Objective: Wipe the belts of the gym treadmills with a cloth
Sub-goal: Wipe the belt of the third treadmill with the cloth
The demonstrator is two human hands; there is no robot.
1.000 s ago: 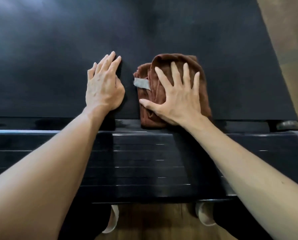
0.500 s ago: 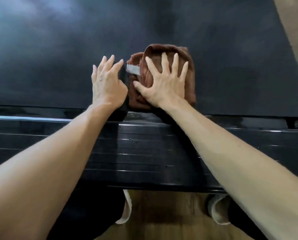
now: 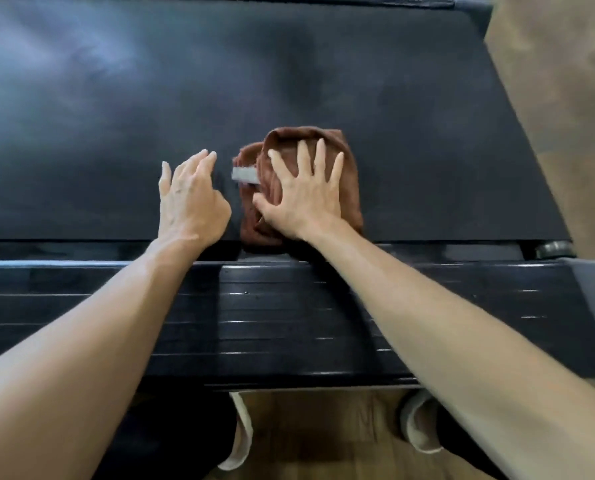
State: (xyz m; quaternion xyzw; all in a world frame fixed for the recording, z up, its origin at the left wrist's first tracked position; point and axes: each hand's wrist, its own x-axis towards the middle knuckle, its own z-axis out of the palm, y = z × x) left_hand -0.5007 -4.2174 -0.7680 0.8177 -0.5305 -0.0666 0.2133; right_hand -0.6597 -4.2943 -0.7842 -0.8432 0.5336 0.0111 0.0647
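Grip: right hand [image 3: 306,194] lies flat with fingers spread, pressing the brown cloth [image 3: 349,181] down; nothing is pinched or curled round.
Other hand: left hand [image 3: 190,199] has loosely bent fingers on or just over the bare belt [image 3: 116,116], holding nothing; whether its fingertips touch, I cannot tell.
Cloth position: folded, on the belt's near end, its near edge at the dark ribbed rear cover [image 3: 271,313]; a grey tag [image 3: 245,175] sticks out toward the left hand.
Key relation: the cloth sits directly under the right palm, just beside the left hand, with the belt's long run stretching away ahead.
Likely step: pushing the cloth forward or sideways across unwiped belt, by my reckoning.
Nearer hand: right, already on it.
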